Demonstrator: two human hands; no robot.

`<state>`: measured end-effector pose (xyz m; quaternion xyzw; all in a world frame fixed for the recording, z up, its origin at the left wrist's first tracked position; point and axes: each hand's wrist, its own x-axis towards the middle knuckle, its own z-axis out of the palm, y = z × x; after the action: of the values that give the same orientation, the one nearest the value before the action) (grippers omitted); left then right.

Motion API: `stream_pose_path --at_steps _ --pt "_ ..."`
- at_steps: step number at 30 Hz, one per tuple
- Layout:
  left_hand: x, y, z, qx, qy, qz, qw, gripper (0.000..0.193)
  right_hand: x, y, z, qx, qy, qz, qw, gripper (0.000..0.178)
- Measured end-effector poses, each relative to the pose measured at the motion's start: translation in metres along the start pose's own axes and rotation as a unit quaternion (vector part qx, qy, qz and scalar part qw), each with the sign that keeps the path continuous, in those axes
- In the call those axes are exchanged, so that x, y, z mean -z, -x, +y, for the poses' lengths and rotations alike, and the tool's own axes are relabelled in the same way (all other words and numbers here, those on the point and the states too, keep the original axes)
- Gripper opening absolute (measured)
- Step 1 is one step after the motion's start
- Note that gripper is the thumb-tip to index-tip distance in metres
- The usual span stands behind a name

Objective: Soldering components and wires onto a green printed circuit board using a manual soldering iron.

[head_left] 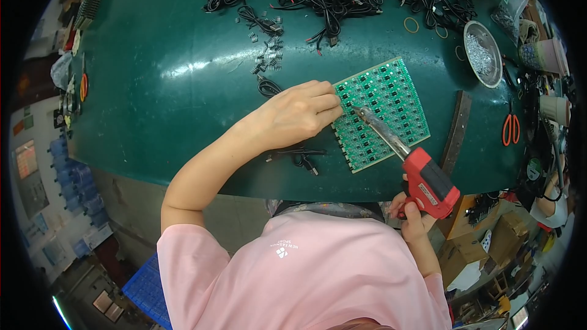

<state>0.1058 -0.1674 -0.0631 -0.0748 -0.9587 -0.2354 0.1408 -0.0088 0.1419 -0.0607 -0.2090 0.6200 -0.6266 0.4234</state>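
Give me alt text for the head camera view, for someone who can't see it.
A person's right grip holds a red soldering gun, its tip over a green circuit board on a table; the left grip is at the board's left edge. Black cables lie tangled beyond, and a bowl of silvery bits stands at right.

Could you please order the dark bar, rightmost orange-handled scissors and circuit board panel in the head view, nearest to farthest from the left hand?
1. Circuit board panel: left edge at the left hand.
2. Dark bar: right of the panel.
3. Rightmost scissors: right of the bar.
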Motion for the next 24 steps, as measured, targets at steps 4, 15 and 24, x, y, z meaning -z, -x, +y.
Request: stream_pose_path --at_steps 4,15,24 --pt "0.000 0.001 0.000 0.001 0.000 -0.001 1.000 0.023 0.000 -0.003 -0.004 0.028 0.009 0.000 1.000 0.041" --pt "-0.002 0.001 -0.002 -0.006 0.001 -0.003 1.000 0.023 0.001 -0.003 -0.002 -0.006 0.070 0.003 0.998 0.053" --pt "0.000 0.001 -0.003 -0.019 -0.004 -0.017 1.000 0.024 -0.004 -0.007 -0.009 -0.028 0.043 -0.024 0.998 0.013"
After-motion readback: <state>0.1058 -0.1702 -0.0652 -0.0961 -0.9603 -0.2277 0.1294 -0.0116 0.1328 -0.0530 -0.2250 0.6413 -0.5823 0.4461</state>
